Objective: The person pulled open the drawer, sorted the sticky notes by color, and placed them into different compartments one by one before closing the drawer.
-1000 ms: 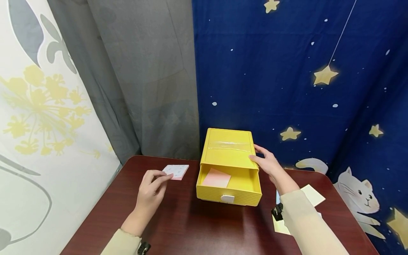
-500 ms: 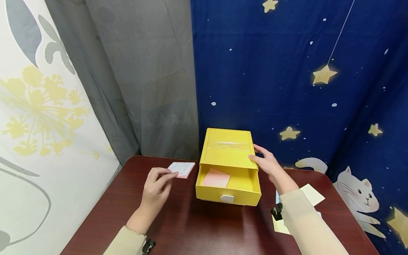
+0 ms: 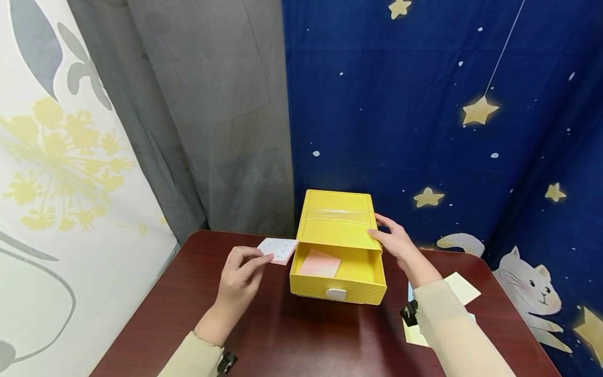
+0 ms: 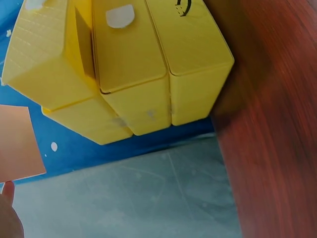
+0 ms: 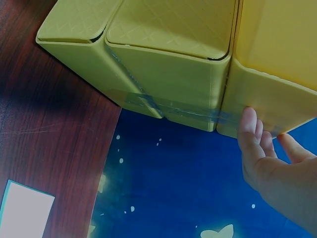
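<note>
My left hand (image 3: 237, 283) pinches a small square notepad (image 3: 281, 247), white and printed on top with a pink edge. In the left wrist view the pad's pinkish underside (image 4: 20, 144) shows above a fingertip. The pad's far corner overlaps the left side of the yellow drawer unit (image 3: 336, 209). That unit's top drawer (image 3: 306, 284) is pulled out, with a white handle (image 3: 336, 294) on its front. Inside lies a pink square of paper (image 3: 322, 263). My right hand (image 3: 395, 243) rests against the unit's upper right side, thumb at the top edge, fingers along the side wall (image 5: 188, 84).
Pale yellow paper squares (image 3: 463, 288) lie on the dark red-brown table (image 3: 311, 345) to the right, partly covered by my right sleeve (image 3: 459, 332). Grey (image 3: 226, 136) and blue star-patterned (image 3: 410, 115) curtains hang behind the table.
My left hand has carried the notepad rightward, to the drawer unit's left side. The right hand, the unit and the pulled-out drawer look the same.
</note>
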A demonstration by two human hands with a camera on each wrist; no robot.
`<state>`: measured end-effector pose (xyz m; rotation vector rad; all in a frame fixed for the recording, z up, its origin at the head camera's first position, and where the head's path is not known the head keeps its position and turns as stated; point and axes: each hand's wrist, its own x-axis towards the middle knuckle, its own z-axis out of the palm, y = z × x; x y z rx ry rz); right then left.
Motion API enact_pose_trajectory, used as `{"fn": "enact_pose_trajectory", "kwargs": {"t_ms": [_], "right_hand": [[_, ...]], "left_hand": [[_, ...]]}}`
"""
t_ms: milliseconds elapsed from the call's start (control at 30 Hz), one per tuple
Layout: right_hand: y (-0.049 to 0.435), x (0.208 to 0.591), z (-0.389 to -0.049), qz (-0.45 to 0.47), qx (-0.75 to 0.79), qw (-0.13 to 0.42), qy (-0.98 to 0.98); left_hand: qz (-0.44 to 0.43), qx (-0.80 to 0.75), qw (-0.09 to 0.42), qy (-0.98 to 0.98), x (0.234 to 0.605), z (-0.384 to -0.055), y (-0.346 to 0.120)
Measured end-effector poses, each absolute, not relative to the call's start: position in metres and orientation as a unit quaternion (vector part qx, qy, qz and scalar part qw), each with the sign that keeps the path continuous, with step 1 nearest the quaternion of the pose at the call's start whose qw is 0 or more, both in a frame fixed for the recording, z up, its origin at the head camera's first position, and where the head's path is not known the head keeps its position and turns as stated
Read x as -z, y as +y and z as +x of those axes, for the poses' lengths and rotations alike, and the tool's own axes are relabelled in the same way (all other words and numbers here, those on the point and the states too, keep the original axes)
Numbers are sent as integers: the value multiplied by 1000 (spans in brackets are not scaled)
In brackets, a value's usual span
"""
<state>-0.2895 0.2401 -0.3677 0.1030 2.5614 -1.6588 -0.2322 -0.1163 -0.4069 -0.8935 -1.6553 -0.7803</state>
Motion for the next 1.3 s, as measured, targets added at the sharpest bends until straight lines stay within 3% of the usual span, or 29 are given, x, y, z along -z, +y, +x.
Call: {"fn": "enact_pose_trajectory", "kwargs": {"t_ms": [1300], "right_hand": [[240,369,-290,29,554,45,831]], "left_hand": [[-458,303,458,-699,389,-231,-64]]}}
